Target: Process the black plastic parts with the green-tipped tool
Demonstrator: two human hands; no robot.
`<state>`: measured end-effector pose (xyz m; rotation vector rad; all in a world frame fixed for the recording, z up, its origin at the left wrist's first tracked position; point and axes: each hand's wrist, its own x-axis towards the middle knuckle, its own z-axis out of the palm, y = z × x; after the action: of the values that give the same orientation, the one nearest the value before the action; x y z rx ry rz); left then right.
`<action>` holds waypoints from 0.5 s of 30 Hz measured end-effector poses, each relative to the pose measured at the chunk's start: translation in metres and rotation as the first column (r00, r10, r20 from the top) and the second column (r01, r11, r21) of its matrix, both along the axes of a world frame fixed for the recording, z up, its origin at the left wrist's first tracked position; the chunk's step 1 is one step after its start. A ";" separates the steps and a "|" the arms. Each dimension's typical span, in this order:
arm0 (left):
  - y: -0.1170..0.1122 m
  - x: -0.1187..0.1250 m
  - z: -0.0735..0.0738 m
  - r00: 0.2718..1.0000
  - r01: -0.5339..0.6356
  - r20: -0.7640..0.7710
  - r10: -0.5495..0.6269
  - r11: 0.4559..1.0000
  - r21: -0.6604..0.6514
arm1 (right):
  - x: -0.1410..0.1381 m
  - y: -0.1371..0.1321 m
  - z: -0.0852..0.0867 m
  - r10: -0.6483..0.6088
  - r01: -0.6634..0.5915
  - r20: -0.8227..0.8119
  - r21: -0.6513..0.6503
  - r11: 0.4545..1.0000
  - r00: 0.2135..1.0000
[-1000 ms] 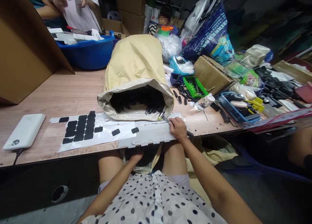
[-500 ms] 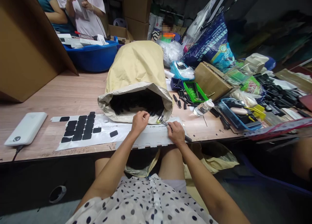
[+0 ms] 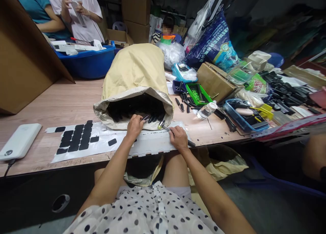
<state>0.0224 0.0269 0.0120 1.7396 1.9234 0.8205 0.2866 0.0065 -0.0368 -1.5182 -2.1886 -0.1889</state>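
Observation:
A yellow woven sack (image 3: pixel 134 64) lies with its mouth facing me, and many slim black parts (image 3: pixel 152 117) show inside. At its lower lip, my left hand (image 3: pixel 134 128) is closed around a slim black part (image 3: pixel 145 118); one end pokes out past the fingers, and the rest is mostly hidden. My right hand (image 3: pixel 179 138) grips a small hammer (image 3: pixel 166 127) by its handle. The hammer head, with a yellowish face, rests close to the sack's lip. Both hands are over a pale grey board (image 3: pixel 152 144) at the table edge.
Left of the sack lies a white sheet of black rounded stickers (image 3: pixel 76 137), beside a white power bank (image 3: pixel 20 141). To the right are a clear bottle (image 3: pixel 206 110), a green tray (image 3: pixel 199 94) and a blue basket (image 3: pixel 241 117). Behind stands a blue tub (image 3: pixel 88 64); people are beyond it.
The camera view has shifted slightly, moving the scene left. A slim black part now shows in my left hand, where none was visible before. My right hand still holds the hammer.

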 end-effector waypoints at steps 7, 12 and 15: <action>-0.058 -0.014 -0.006 0.977 0.207 0.060 -0.204 0.977 -0.052 | -0.002 0.000 0.000 -0.013 0.013 -0.002 0.011 1.000 1.000; -0.067 -0.009 -0.016 0.978 0.206 0.029 -0.205 0.977 -0.058 | 0.000 0.004 0.002 -0.005 0.005 -0.012 -0.002 1.000 1.000; -0.066 -0.004 -0.016 0.986 0.167 0.004 -0.167 0.984 -0.057 | -0.001 0.005 0.007 -0.017 0.016 -0.030 -0.028 0.999 0.999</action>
<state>0.0187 -0.0395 -0.0039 1.8370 1.7552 0.6969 0.2857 0.0113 -0.0301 -1.5445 -2.1644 -0.1414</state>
